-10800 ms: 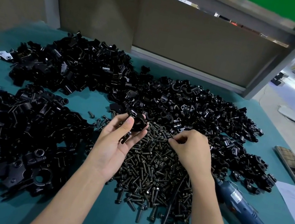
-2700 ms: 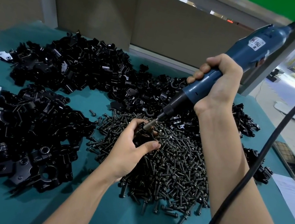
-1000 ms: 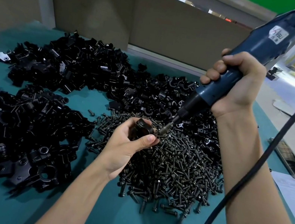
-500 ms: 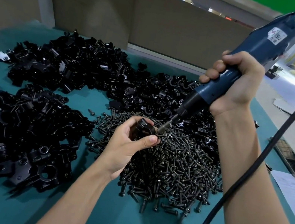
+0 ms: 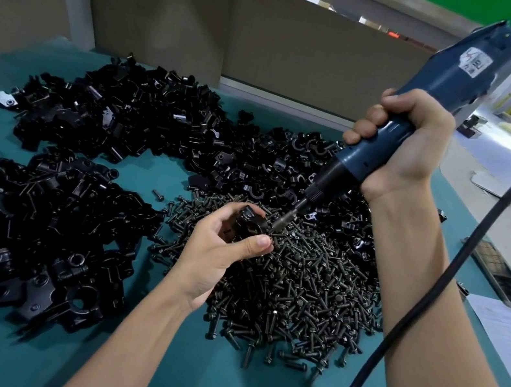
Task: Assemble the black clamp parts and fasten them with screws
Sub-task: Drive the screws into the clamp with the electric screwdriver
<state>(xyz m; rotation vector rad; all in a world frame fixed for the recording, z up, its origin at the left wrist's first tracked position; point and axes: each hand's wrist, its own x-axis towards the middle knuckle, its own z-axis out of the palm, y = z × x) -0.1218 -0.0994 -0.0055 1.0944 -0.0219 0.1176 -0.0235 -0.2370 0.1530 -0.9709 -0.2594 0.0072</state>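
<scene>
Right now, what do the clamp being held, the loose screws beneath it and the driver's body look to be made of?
Clamp: black with glossy glints on its edges, probably coated cast metal, though hard plastic cannot be ruled out. Screws: dark metal with a dull sheen, likely blackened steel. Screwdriver: blue matt moulded plastic casing bearing a white label.

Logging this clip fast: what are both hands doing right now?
Left hand: grips a black clamp.
Right hand: grips the blue electric screwdriver, tip at the clamp.
</scene>
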